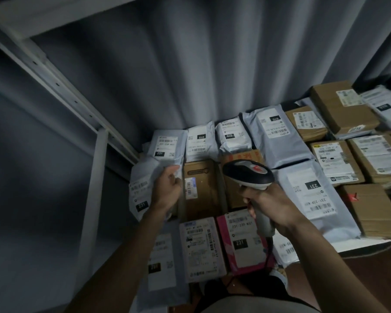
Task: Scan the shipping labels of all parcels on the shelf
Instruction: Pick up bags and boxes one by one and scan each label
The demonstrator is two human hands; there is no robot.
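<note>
My right hand (271,206) grips the handle of a grey and black barcode scanner (248,173), whose head points over a brown box (200,188) with a small barcode label. My left hand (167,188) holds the edge of a grey poly mailer (142,190) at the shelf's left end, tilted up with its "231" label showing. Several parcels cover the shelf: grey mailers along the back (278,136), a pink parcel (242,242) and a white box (201,247) at the front.
More cardboard boxes (341,107) and mailers fill the shelf to the right. A white metal shelf post (93,195) and rail stand at the left. A grey curtain (167,75) hangs behind. The scanner's cable runs down near my body.
</note>
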